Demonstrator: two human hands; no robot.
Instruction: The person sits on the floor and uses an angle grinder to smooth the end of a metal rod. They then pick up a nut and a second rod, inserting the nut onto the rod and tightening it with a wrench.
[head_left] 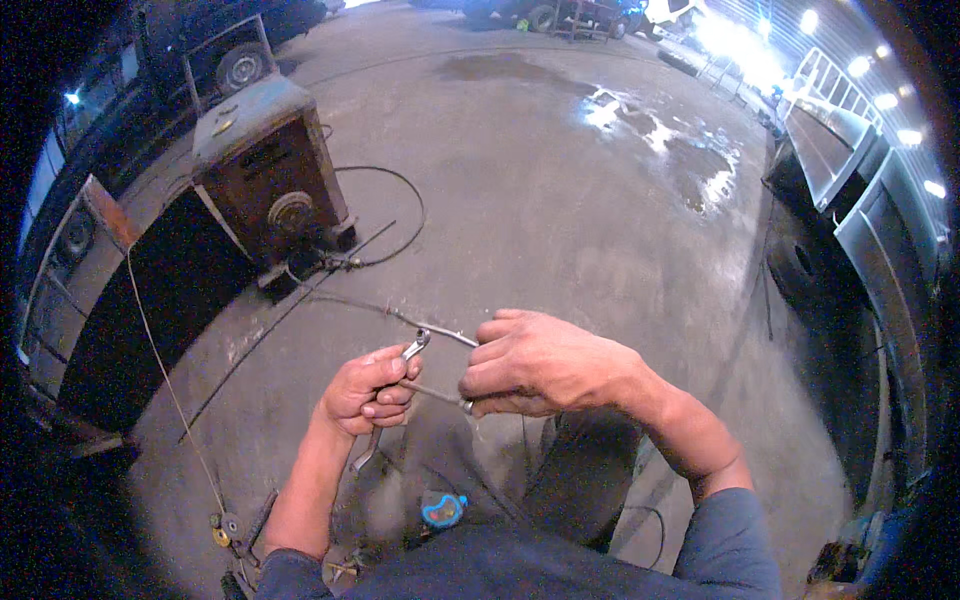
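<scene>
My left hand [368, 390] is closed around a silver wrench [415, 347]. One ring-shaped end sticks out above the thumb and the other end shows below the fist. A thin brownish metal rod [432, 392] runs from the left fingers to my right hand [555, 365]. The right fingers are bent and closed at its far end, where a small nut-like piece [466, 406] shows beside the fingertips. Another silver rod [440, 331] reaches toward the right knuckles from behind; whether the hand touches it I cannot tell. The right fingertips are partly hidden.
A rusty metal cabinet [265, 160] with a cable [420, 205] stands at the left on the concrete floor [520, 220]. A blue-edged tape measure-like object [443, 510] is near my lap. A grinder-like tool [230, 528] lies lower left. Metal panels [890, 240] line the right.
</scene>
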